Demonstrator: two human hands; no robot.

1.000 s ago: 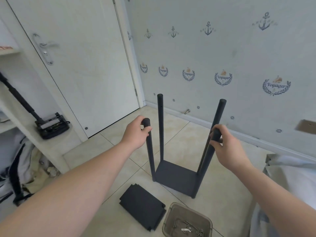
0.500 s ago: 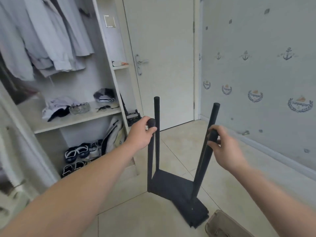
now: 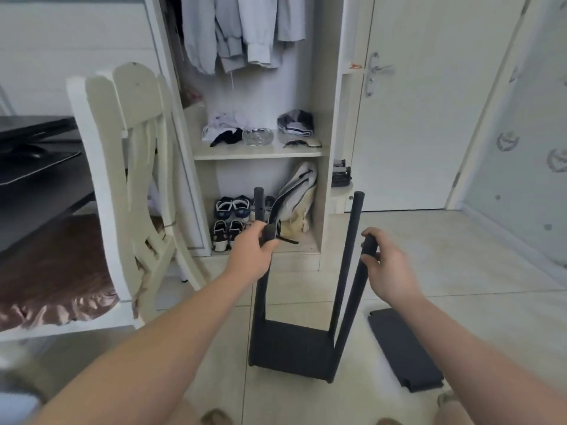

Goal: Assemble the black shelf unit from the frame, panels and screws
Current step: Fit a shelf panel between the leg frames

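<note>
Black shelf unit [image 3: 291, 345]: partly built, with one dark bottom panel and four round posts rising from its corners. It stands low on the tiled floor [image 3: 460, 271] directly in front of me, between my forearms and short of the open wardrobe [image 3: 325, 148]. The long axis of each post runs upward, free end toward the ceiling; the right pair leans slightly outward at the top. I cannot tell whether the panel sits fully on the floor or is raised a little.

My left hand [image 3: 253, 256] is closed around the top of the near left post [image 3: 270, 233], fingers wrapped round it just below its cap. My right hand [image 3: 389, 268] grips the top of the near right post [image 3: 368, 240], fingers curled round it with the thumb on my side. The far left post [image 3: 258, 204] and far right post [image 3: 357, 210] stand free of both hands.

A stack of flat black panels [image 3: 405, 351] lies on the floor just to the right of the unit, apart from it. A pale wooden chair [image 3: 132, 179] stands to the left. The wardrobe holds hanging shirts [image 3: 242, 29] and, at the bottom, shoes [image 3: 233, 210]. A closed door [image 3: 414, 102] is to its right.
</note>
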